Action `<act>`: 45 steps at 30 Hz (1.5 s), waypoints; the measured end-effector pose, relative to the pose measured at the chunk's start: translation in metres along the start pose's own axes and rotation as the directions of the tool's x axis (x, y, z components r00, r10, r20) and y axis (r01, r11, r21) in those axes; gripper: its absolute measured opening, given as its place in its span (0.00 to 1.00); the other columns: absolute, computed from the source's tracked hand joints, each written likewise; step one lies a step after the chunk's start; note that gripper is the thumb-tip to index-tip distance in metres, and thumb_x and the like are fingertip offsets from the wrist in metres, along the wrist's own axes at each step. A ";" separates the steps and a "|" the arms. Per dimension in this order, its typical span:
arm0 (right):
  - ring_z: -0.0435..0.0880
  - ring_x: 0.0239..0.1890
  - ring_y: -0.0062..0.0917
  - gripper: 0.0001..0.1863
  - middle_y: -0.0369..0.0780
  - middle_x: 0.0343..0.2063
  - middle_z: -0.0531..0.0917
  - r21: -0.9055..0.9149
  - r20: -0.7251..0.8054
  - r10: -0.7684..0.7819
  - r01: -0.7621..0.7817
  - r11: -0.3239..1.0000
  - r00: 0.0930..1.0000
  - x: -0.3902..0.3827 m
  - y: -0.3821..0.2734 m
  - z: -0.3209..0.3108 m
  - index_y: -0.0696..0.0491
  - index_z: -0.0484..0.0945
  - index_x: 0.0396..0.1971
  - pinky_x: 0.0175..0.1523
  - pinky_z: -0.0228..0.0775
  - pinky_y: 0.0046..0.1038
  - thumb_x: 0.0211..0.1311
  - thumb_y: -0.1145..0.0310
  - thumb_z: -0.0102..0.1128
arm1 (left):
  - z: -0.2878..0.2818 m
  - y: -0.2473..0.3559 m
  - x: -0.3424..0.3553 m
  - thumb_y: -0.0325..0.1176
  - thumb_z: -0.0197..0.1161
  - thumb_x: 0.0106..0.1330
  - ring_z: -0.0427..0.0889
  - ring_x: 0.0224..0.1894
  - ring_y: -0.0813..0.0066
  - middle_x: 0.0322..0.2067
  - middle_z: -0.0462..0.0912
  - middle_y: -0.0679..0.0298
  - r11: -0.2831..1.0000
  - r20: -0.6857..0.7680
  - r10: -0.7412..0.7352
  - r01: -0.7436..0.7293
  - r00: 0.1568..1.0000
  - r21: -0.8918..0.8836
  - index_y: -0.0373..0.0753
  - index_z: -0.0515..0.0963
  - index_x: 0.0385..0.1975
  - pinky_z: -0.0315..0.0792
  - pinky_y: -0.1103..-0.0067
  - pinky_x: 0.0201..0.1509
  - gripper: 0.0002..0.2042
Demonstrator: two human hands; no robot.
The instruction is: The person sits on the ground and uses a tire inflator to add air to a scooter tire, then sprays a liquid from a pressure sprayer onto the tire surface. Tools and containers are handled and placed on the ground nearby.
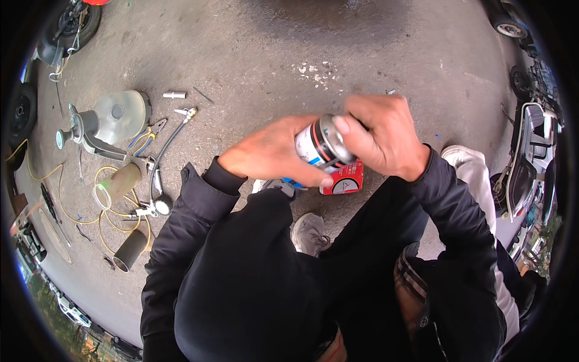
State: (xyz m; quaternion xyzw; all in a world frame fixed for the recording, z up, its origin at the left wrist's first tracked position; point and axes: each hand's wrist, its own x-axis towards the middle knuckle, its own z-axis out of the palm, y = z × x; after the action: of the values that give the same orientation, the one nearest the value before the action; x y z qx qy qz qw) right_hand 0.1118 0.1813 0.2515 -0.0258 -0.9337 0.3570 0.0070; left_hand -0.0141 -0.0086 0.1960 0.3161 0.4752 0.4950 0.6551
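Over the ground between my knees, a small tin can [318,145] with a white, blue, black and red side lies tilted in my left hand [271,148], fingers wrapped round it. My right hand [386,136] is at the can's metal end, its fingers curled and its thumb pressed to the rim. Whether those fingers pinch a lid or cap is hidden. Just behind the can, a red box [344,182] with a dark round emblem sits low near my shoes. A bit of blue shows beneath my left hand, too covered to name.
To the left lie a translucent jug [123,111], pliers [148,134], a black hose with gauge [161,163], a coiled yellow hose [99,220] and two open cylinders [129,250]. A metal socket [175,95] lies farther off. Someone in white trousers [476,175] is close on my right.
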 end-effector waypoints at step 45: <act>0.76 0.23 0.34 0.30 0.41 0.20 0.74 0.047 0.079 0.247 -0.251 0.967 0.966 -0.023 0.011 0.040 0.56 0.78 0.51 0.33 0.70 0.36 0.65 0.46 0.73 | -0.026 -0.145 -0.083 0.49 0.87 0.46 0.76 0.53 0.53 0.52 0.73 0.53 0.697 -0.819 0.374 0.450 0.435 0.557 0.32 0.80 0.51 0.69 0.61 0.66 0.36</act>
State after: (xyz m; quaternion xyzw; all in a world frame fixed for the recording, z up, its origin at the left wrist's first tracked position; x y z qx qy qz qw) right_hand 0.1343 0.1618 0.2140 -0.1297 -0.9122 0.3822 -0.0710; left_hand 0.0077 -0.1335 0.0843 0.2174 0.9058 0.3395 0.1308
